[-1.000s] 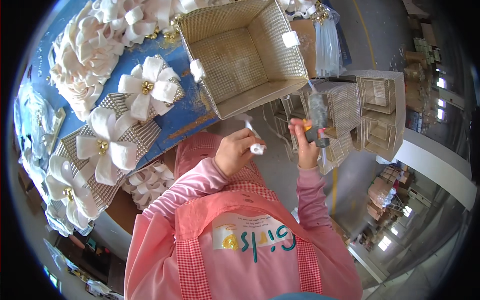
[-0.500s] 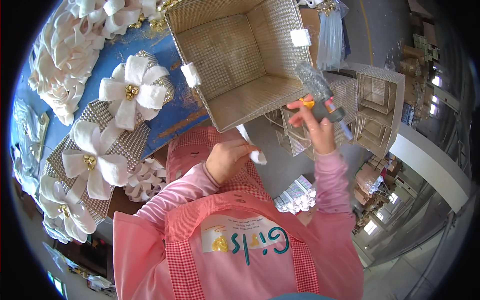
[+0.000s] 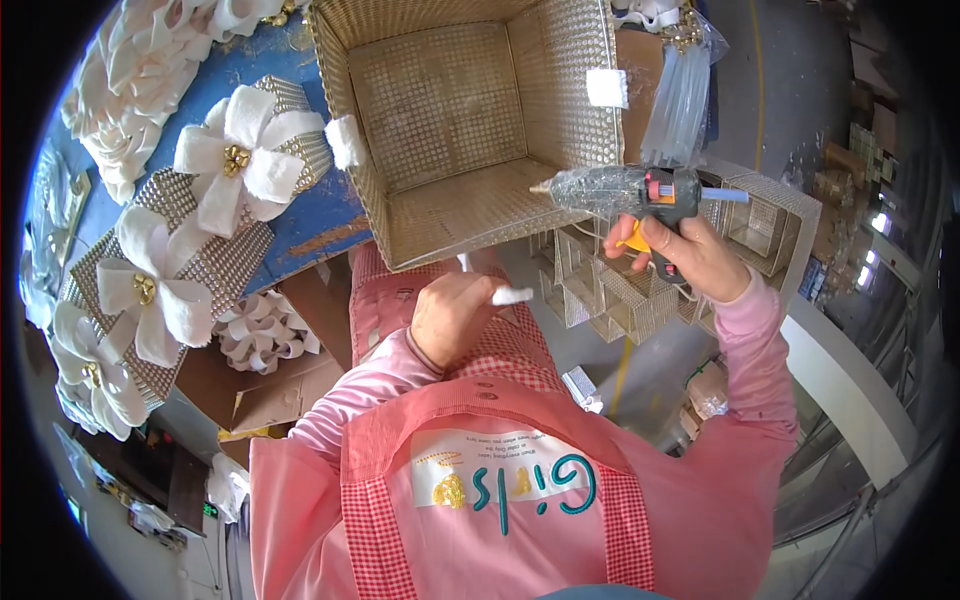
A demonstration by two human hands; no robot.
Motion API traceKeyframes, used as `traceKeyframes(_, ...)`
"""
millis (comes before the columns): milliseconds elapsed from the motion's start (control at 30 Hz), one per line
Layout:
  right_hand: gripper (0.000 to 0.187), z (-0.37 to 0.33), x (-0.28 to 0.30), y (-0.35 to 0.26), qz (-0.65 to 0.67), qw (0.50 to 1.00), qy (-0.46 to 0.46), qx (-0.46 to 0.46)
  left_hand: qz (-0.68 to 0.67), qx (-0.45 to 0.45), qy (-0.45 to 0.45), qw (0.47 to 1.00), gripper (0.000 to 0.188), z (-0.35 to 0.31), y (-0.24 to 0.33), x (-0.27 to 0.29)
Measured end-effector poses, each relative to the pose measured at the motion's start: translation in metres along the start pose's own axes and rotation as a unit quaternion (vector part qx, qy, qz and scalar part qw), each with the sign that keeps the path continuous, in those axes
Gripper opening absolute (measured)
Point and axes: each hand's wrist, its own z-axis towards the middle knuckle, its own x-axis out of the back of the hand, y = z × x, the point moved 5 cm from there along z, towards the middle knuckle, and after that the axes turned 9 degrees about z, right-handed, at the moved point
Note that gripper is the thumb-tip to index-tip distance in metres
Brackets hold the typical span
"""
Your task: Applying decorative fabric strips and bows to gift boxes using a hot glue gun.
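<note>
My right hand (image 3: 705, 262) is wrapped round the grip of a hot glue gun (image 3: 610, 190), fingers by its yellow trigger. The gun lies nearly level, its nozzle pointing left across the front right part of a gold studded box (image 3: 450, 215). A clear bluish glue stick (image 3: 725, 195) juts from its back. Closed near my lap, my left hand (image 3: 450, 315) pinches a white fabric strip (image 3: 513, 296), mostly hidden by the fingers. The box stands with its opening toward me. White fuzzy pads (image 3: 345, 142) sit on its left and right edges.
Studded boxes with white fabric flowers (image 3: 240, 160) stand at the left on a blue table (image 3: 300, 225). Below them a cardboard box (image 3: 270, 395) holds white fabric loops. Clear glue sticks (image 3: 678, 115) hang at the upper right. Gold wire-like frames (image 3: 620, 290) stand beyond my right hand.
The glue gun has swung from tilted to nearly level, its nozzle now pointing left, as my right hand moved right. My left hand keeps the white strip. The view has shifted slightly.
</note>
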Motion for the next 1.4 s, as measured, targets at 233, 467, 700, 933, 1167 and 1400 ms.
traceKeyframes(233,0.032,0.011,0.001,-0.010,-0.074,0.994,-0.041,-0.072,-0.009,0.050,0.032,0.998,0.016,0.010,-0.010,-0.018)
traceKeyframes(467,0.034,0.023,0.002,-0.014,-0.063,0.994,-0.031,-0.084,-0.004,0.077,0.086,0.993,0.030,0.035,-0.014,-0.014)
traceKeyframes(700,0.035,0.031,0.006,-0.016,-0.042,0.994,-0.031,-0.095,0.013,0.154,0.121,0.981,0.022,0.036,-0.023,-0.021)
traceKeyframes(933,0.039,0.044,-0.007,-0.009,-0.106,0.976,0.026,0.189,0.059,0.075,0.139,0.986,0.026,0.052,-0.010,-0.008)
traceKeyframes(1167,0.032,0.057,-0.015,-0.001,-0.217,0.957,0.028,0.191,0.063,0.095,0.115,0.987,0.033,0.048,-0.013,-0.012)
traceKeyframes(1400,0.027,0.052,0.001,-0.029,-0.130,0.989,-0.069,-0.012,0.085,0.058,0.122,0.987,0.036,0.048,-0.014,-0.011)
